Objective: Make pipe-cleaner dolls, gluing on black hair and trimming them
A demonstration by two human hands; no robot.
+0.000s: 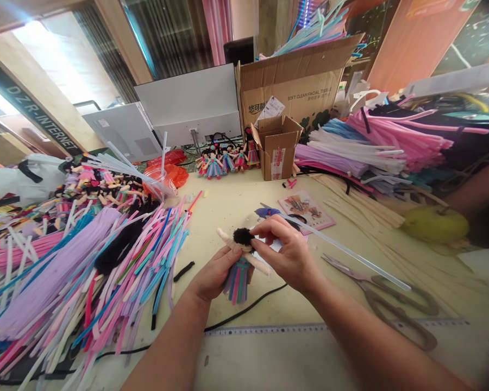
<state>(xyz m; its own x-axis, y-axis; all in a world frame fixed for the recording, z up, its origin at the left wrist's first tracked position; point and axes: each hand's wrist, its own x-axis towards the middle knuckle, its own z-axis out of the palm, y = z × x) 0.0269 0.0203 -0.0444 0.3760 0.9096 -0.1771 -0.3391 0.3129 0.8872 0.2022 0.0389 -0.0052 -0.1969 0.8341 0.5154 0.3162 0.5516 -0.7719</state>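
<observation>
Above the tabletop [215, 195], my left fingers [230, 254] grip the doll [238, 279]; my right fingers [274, 227] pinch its hair [242, 235]. I should brace the doll firmly, working the hair gently to avoid flattening it.

The person's bare forearms [173, 336] are slanting inward from below; the left hand [214, 271] is gripping with its thumb on top, while the right hand [288, 254] is pinching between thumb and fingers.
</observation>
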